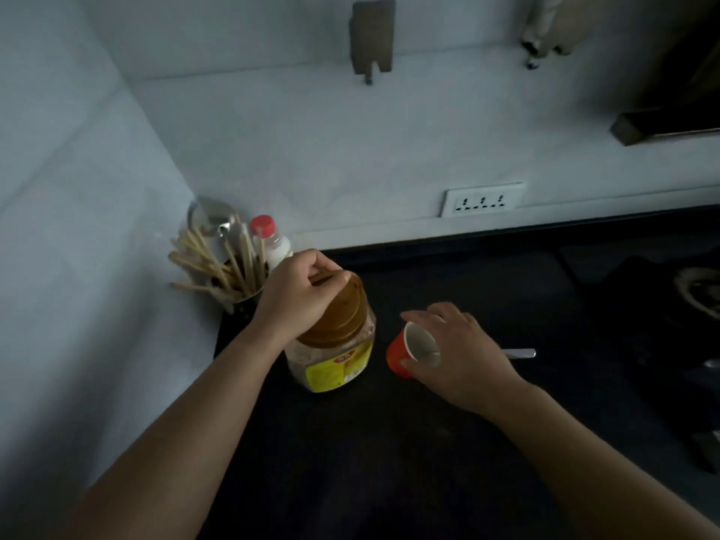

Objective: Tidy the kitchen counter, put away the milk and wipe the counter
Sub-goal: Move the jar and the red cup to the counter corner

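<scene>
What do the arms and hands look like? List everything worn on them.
The left hand and the right hand are bare: no gloves, rings or watch show. Both forearms are bare too, with no sleeve in view down to the frame's edge. No bracelets or markings can be made out in the dim light.

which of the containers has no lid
The orange cup in the right hand; the jar has a brown lid, the bottle a red cap.
</scene>
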### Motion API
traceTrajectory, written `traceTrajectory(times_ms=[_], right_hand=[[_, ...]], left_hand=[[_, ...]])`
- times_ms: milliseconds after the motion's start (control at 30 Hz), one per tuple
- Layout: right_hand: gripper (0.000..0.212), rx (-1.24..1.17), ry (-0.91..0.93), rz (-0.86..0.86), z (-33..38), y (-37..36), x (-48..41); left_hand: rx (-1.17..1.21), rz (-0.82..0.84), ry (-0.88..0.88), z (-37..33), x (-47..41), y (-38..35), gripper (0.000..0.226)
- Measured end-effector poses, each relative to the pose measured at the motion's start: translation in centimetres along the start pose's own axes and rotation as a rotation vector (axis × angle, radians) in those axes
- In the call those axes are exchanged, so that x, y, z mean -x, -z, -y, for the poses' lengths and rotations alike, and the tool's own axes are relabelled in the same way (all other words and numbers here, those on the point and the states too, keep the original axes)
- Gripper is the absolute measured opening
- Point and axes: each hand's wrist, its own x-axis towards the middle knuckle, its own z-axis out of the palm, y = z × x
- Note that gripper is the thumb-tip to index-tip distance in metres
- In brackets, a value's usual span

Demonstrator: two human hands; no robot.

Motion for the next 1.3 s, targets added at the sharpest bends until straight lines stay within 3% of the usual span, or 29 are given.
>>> traceTrajectory(times_ms=[133,367,633,967,1067,1200,1300], right_hand=[[0.065,0.021,-0.031,-0.060,0.3,1.1,-1.7],[0.066,0.070,-0.063,-0.017,-0.1,1.0,-3.8],[0.065,0.057,-0.064,0.002,-0.9,0.7,-6.2],[0.066,0.018,-0.025,0.080,-1.4,-0.6,-8.2],[0.065,0.002,-0.010,0.106,-1.7,-0.6,-8.7],[0.065,-0.001,0.021,0.090,-2.3,-0.5,-9.6],[0.066,-0.001,0.017,0.074,-2.5,-0.5,-10.2]], left_hand=[[-0.023,0.120,-0.030,0.6,-5.2,-0.3,0.014],[-0.107,0.218,-0.119,1.1,-11.6,-0.9,0.012],[-0.098,0.045,-0.108,3.3,-15.3,-0.9,0.006],[-0.040,-0.050,-0.181,4.6,-14.2,-2.5,0.010],[-0.154,-0.103,-0.304,5.6,-13.6,-3.1,0.023],[-0.293,-0.061,-0.333,7.1,-13.3,-3.1,0.069],[-0.282,0.014,-0.328,7.2,-13.3,-2.5,0.091]])
